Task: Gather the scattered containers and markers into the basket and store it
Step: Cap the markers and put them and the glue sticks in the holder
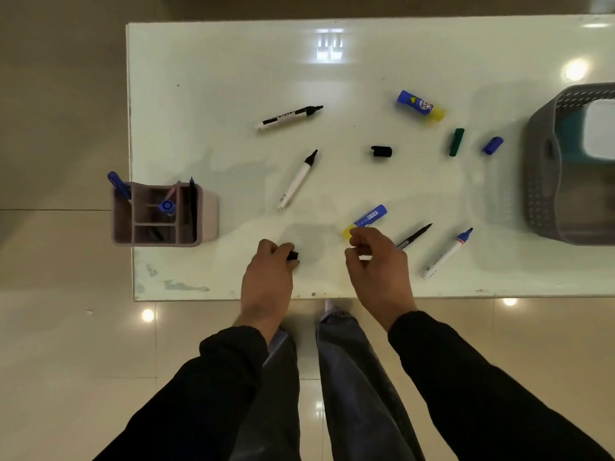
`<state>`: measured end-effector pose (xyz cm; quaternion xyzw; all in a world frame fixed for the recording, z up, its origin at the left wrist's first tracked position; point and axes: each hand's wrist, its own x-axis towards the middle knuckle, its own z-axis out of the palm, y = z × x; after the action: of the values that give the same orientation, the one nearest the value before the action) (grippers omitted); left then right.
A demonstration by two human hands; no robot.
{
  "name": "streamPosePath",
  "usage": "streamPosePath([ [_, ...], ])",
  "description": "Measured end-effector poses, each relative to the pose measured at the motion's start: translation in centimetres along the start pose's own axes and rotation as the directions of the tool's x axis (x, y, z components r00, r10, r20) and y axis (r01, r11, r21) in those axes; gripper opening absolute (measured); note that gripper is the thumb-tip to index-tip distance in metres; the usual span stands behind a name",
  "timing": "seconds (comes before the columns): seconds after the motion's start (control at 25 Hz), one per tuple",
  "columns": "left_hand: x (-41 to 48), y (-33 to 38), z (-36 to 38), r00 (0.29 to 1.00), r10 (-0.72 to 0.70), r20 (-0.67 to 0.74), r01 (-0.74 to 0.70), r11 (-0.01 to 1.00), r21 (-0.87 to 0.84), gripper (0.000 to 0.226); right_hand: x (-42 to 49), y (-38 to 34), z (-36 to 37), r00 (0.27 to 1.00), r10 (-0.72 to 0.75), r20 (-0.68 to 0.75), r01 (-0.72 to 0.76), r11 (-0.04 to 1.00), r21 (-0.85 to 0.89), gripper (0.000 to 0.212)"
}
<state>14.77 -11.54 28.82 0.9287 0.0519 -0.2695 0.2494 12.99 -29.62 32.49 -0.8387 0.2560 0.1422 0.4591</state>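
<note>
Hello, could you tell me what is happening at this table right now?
A person stands at the near edge of a white table strewn with uncapped markers, loose caps and two glue sticks. The left hand pinches a small black cap. The right hand is closed on a thin black marker. A grey basket sits at the table's right end, and a pink pen holder at the left edge. Nothing loose has visibly reached the basket yet.

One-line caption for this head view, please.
Left hand pinches a black cap, right hand grips a marker beside the glue stick; basket waits.
</note>
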Motion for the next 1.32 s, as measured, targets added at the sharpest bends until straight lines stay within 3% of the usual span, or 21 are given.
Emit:
streamPosePath([
  [0.2,0.8,0.9,-1.5,0.99,-0.033,-0.134,0.02,0.995,-0.101,0.012,5.7,-3.8,1.3,0.979,-0.195,0.062,0.198,0.979,-0.049,0.028],
  [0.32,1.4,1.8,-3.1,0.963,-0.067,-0.262,-0.001,0.967,-0.253,0.016,9.5,-6.3,3.1,0.975,-0.182,0.126,0.2,0.968,-0.149,0.029],
  [0.44,2.4,1.7,-4.3,0.945,-0.027,-0.326,-0.061,0.965,-0.256,0.026,11.9,-7.8,4.4,0.968,-0.182,0.172,0.22,0.947,-0.234,0.031],
  [0.6,3.6,1.5,-5.1,0.936,-0.054,-0.348,-0.066,0.944,-0.324,0.027,14.4,-9.1,4.5,0.946,-0.289,0.148,0.322,0.892,-0.317,0.032],
  [0.68,3.9,1.6,-5.2,0.927,-0.058,-0.371,-0.085,0.931,-0.356,0.025,16.4,-9.8,4.6,0.912,-0.391,0.126,0.408,0.824,-0.393,0.034],
  [0.8,4.0,1.8,-5.5,0.917,-0.07,-0.394,-0.103,0.909,-0.403,0.022,19.7,-10.7,5.3,0.798,-0.548,0.25,0.58,0.586,-0.566,0.05],
  [0.88,3.7,2.0,-5.7,0.918,-0.091,-0.386,-0.098,0.891,-0.443,0.022,21.1,-11.3,5.8,0.779,-0.514,0.358,0.605,0.468,-0.644,0.054],
  [1.04,3.4,1.6,-6.3,0.918,-0.048,-0.393,-0.138,0.891,-0.432,0.02,21.4,-12.1,6.2,0.785,-0.489,0.381,0.578,0.356,-0.734,0.044],
  [1.12,3.1,1.5,-6.7,0.922,-0.047,-0.384,-0.137,0.888,-0.439,0.016,21.1,-12.0,5.5,0.795,-0.491,0.356,0.571,0.409,-0.712,0.042],
  [1.2,3.0,1.6,-7.1,0.926,-0.067,-0.371,-0.124,0.876,-0.467,0.015,20.3,-11.6,4.4,0.835,-0.508,0.212,0.519,0.597,-0.611,0.041],
  [1.32,2.6,2.7,-7.6,0.935,-0.099,-0.34,-0.093,0.857,-0.506,0.019,16.7,-11.1,2.2,0.903,-0.414,-0.112,0.398,0.906,-0.144,0.03],
])
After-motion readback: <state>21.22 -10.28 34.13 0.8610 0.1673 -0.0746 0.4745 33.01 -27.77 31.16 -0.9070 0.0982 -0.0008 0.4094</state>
